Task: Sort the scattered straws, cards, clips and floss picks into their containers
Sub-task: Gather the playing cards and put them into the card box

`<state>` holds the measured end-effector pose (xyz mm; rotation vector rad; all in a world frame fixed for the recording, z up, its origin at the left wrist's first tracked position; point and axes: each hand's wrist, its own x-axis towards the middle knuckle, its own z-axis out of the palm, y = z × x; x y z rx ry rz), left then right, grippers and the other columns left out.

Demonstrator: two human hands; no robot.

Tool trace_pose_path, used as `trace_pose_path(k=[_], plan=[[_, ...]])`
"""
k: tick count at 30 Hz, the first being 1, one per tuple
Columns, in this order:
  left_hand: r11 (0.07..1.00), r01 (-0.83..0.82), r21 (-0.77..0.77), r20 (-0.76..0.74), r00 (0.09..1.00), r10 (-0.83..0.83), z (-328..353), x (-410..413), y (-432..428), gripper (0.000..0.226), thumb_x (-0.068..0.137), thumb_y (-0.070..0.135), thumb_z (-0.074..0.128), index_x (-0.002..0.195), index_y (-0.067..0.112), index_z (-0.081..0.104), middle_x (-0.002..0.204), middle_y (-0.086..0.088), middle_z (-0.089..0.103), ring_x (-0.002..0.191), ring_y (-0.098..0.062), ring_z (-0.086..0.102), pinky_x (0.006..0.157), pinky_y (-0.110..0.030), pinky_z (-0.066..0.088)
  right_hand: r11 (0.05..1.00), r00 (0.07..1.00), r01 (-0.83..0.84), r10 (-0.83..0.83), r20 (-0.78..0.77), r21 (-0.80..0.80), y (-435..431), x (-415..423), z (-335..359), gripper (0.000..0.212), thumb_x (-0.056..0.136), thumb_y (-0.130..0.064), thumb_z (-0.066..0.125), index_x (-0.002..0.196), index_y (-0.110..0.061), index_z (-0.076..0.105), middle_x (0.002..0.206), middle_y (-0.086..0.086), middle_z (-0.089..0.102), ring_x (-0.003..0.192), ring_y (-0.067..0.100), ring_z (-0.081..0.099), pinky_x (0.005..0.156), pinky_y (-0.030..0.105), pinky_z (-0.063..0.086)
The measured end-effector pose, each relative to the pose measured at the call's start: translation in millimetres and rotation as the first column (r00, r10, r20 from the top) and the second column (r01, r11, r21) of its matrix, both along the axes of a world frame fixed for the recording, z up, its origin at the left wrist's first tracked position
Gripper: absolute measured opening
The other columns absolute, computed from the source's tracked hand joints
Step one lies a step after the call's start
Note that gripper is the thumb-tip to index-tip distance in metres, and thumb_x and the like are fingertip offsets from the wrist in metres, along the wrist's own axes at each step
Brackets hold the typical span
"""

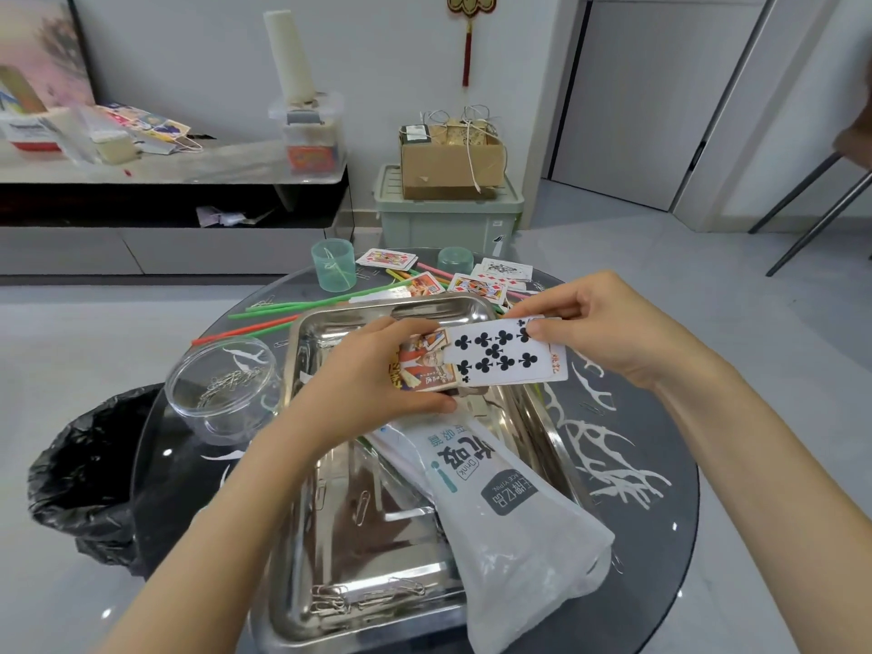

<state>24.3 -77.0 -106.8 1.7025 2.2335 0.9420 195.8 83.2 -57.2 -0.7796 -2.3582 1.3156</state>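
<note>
Cards, held stack (422, 365): gripped in the left hand (363, 375) above the far half of the steel tray (302, 351), a picture card on top, fingers curled over the upper edge and thumb under the lower edge.

Clubs card (500, 356): face up, pinched at its right end between thumb and fingers of the right hand (608, 323); its left end overlaps the stack.

Loose cards (387, 258): several lie face up on the far side of the round dark table (637, 464), beyond the tray.

Straws (283, 311): green, red and pink, scattered on the table between the tray's far-left corner and the loose cards.

Straw bag (509, 512): white printed plastic, lying slantwise in the tray, its wide end hanging over the near-right rim.

Paper clips (339, 601): a cluster in the tray's near-left corner, a single one farther up the tray floor.

Clear round tub (222, 389): left of the tray, more clips inside.

Green cup (332, 264): upright at the far edge, with a thin pale item inside, too small to identify. A smaller green cup (455, 259) stands to its right, among the cards.

Black bin bag (89, 474): on the floor, left of the table.
</note>
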Motion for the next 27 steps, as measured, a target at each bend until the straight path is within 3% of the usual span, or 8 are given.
trace_pose_path(k=[7,10,13,15,18,21,23,27], plan=[[0.991,-0.035,0.127,0.091,0.996,0.023,10,-2,-4,0.080,0.059,0.055,0.079,0.130,0.034,0.051,0.116,0.017,0.057,0.104,-0.001,0.053,0.089,-0.017,0.044,0.989,0.993,0.110,-0.105,-0.048,0.096,-37,-50,4,0.021,0.094,-0.014,0.054,0.096,-0.022,0.073,0.092,0.007,0.072,0.085,0.020,0.067,0.081,0.039,0.055],[0.973,-0.154,0.173,0.096,0.986,0.139,11,-12,-5,0.078,0.061,0.054,0.079,0.130,0.027,0.053,0.115,0.010,0.060,0.103,-0.007,0.055,0.089,-0.023,0.044,0.983,0.994,0.108,-0.107,-0.020,0.146,-58,-65,-1,0.051,0.100,-0.045,0.033,0.138,-0.015,0.048,0.139,0.002,0.052,0.129,0.021,0.047,0.110,0.042,0.035],[0.956,-0.230,0.180,0.081,0.972,0.219,9,-24,-9,0.070,0.065,0.051,0.073,0.127,0.024,0.056,0.108,0.004,0.060,0.100,-0.013,0.055,0.084,-0.027,0.042,0.991,0.992,-0.072,0.060,0.110,0.108,-81,-85,-10,0.070,0.093,-0.064,0.016,0.150,-0.024,0.025,0.156,-0.006,0.025,0.145,0.012,0.017,0.120,0.039,0.013],[0.952,-0.255,0.168,0.050,0.967,0.250,6,-30,-11,0.066,0.066,0.049,0.071,0.126,0.024,0.056,0.104,0.003,0.059,0.098,-0.017,0.056,0.084,-0.031,0.042,0.986,0.974,-0.164,0.154,0.168,0.045,-86,-94,-12,0.068,0.092,-0.064,0.011,0.149,-0.029,0.024,0.154,-0.012,0.028,0.143,0.003,0.018,0.119,0.031,0.013],[0.938,-0.294,0.181,0.095,0.955,0.281,2,-42,-15,0.074,0.068,0.049,0.077,0.133,0.030,0.048,0.105,0.004,0.056,0.096,-0.014,0.054,0.085,-0.031,0.044,0.980,0.982,-0.158,0.169,0.086,-0.121,-74,-107,-5,0.058,0.093,-0.062,0.012,0.133,-0.037,0.046,0.116,-0.037,0.051,0.104,-0.024,0.044,0.088,0.000,0.031],[0.951,-0.267,0.156,0.115,0.961,0.251,0,-58,-15,0.072,0.073,0.051,0.070,0.138,0.045,0.040,0.102,0.004,0.047,0.090,-0.009,0.050,0.082,-0.028,0.042,1.000,0.995,-0.024,0.024,0.096,0.003,-33,-140,-8,0.061,0.097,-0.058,0.020,0.141,-0.023,0.044,0.144,-0.013,0.042,0.129,0.003,0.036,0.106,0.026,0.027],[0.961,-0.252,0.116,0.096,0.966,0.241,-1,-67,-15,0.057,0.078,0.048,0.069,0.131,0.044,0.047,0.104,0.002,0.045,0.092,-0.012,0.050,0.085,-0.030,0.044,0.987,0.985,0.001,-0.029,0.170,0.161,-7,-163,-15,0.050,0.101,-0.043,0.032,0.142,-0.017,0.043,0.149,-0.001,0.040,0.135,0.015,0.037,0.108,0.027,0.027],[0.946,-0.305,0.108,0.008,0.952,0.306,-5,-86,-17,0.041,0.081,0.045,0.069,0.118,0.036,0.056,0.103,0.002,0.044,0.092,-0.017,0.052,0.082,-0.035,0.047,0.939,0.954,-0.042,-0.064,0.293,0.342,40,-212,-36,0.037,0.098,-0.028,0.045,0.131,-0.016,0.055,0.125,0.008,0.062,0.088,0.023,0.064,0.080,0.028,0.046]])
